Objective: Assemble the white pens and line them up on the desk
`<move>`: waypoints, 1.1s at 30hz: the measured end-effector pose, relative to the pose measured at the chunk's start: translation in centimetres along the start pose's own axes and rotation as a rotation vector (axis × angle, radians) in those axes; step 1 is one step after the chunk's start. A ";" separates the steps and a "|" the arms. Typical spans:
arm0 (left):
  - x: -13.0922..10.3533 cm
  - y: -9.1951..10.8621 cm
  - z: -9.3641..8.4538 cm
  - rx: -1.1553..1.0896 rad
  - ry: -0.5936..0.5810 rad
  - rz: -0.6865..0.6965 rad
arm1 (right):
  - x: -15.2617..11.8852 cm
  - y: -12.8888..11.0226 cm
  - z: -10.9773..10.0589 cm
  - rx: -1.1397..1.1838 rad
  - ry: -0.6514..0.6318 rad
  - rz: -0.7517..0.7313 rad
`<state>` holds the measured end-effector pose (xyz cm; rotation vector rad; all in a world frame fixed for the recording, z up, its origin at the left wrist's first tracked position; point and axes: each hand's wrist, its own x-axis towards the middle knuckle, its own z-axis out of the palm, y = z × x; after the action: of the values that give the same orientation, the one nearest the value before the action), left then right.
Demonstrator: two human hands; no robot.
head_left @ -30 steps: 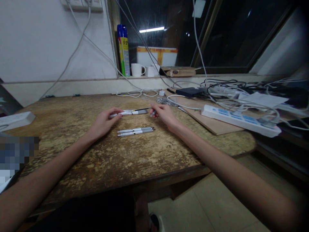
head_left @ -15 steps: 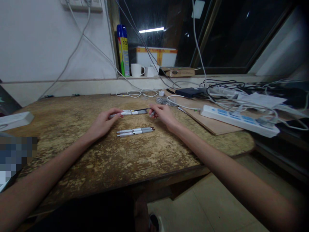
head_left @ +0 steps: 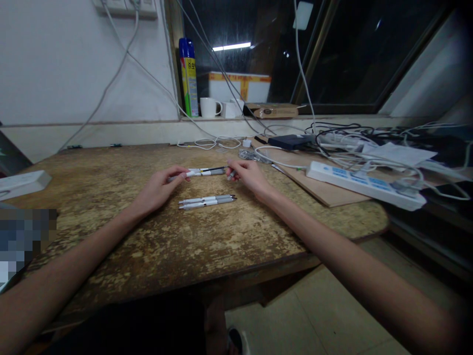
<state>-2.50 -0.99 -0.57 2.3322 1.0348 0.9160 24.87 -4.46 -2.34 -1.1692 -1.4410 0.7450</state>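
Note:
Over the worn wooden table [head_left: 148, 256], my left hand [head_left: 160, 186] pinches the white barrel of a pen [head_left: 192, 173]. A thin dark refill [head_left: 216, 169] extends from that barrel toward my right hand [head_left: 247, 176]. The fingers of my right hand are closed on a small grey pen part [head_left: 231, 175] and are close to the refill's tip. Another grey and white pen lies just behind or below the held barrel, partly hidden. Nearer to me, white and grey pens [head_left: 207, 201] lie side by side on the table.
A white power strip [head_left: 364, 185] and tangled cables cover the right side, beside a brown board [head_left: 325, 190]. Another white strip [head_left: 25, 183] is at the left. A spray can [head_left: 189, 81], a white mug [head_left: 210, 107] and a cardboard box [head_left: 275, 110] stand along the window ledge.
My right hand has shifted very slightly left, and the grey part in it has tilted a little. The held barrel and refill have moved slightly. The pens nearer to me have stayed put.

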 end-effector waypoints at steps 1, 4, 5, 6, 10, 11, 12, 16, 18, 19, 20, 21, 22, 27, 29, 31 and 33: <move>0.0 0.1 0.0 -0.005 -0.004 0.003 | 0.0 0.0 0.0 -0.025 -0.012 -0.036; -0.2 0.6 0.1 -0.020 -0.022 0.013 | -0.1 -0.2 0.3 -0.116 -0.060 -0.158; -0.2 0.8 0.1 -0.022 -0.026 0.016 | -0.2 -0.3 0.4 -0.141 -0.076 -0.188; -0.3 1.0 0.2 -0.023 -0.033 0.016 | -0.4 -0.5 0.6 -0.157 -0.090 -0.209; -0.4 1.6 0.3 -0.012 -0.051 0.014 | -0.9 -1.0 1.1 -0.148 -0.122 -0.251; -0.5 1.7 0.3 -0.010 -0.051 0.019 | -1.0 -1.1 1.2 -0.144 -0.124 -0.254; -0.5 1.7 0.2 -0.010 -0.050 0.025 | -1.0 -1.1 1.2 -0.146 -0.126 -0.253; -0.5 1.7 0.2 -0.006 -0.047 0.043 | -1.0 -0.8 1.2 -0.153 -0.156 -0.235; -0.5 1.7 0.2 -0.003 -0.049 0.045 | -0.9 -0.6 1.2 -0.148 -0.164 -0.223; -0.5 1.7 0.2 -0.002 -0.049 0.047 | -0.9 -0.5 1.3 -0.144 -0.167 -0.212; -0.5 1.7 0.2 -0.001 -0.049 0.049 | -0.8 -0.5 1.3 -0.133 -0.171 -0.195; -0.5 1.7 0.2 0.003 -0.046 0.049 | -0.8 -0.4 1.4 -0.110 -0.175 -0.170; -0.5 1.6 0.2 0.011 -0.043 0.046 | -0.7 -0.4 1.4 -0.077 -0.175 -0.139; -0.4 1.4 0.1 0.026 -0.020 0.008 | -0.2 -0.1 1.2 0.022 -0.084 -0.064; -0.5 1.4 0.1 0.015 -0.017 -0.001 | 0.0 -0.1 1.0 0.033 -0.032 -0.081; -0.5 1.4 0.0 0.012 -0.014 -0.006 | 0.1 -0.2 0.9 0.074 0.012 -0.073; -0.5 1.5 0.0 0.011 -0.013 -0.009 | 0.1 -0.2 0.9 0.138 0.036 -0.052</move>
<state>-2.02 -2.36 0.11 2.3377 1.0473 0.8931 23.94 -4.29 -2.29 -1.0304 -1.3629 0.7708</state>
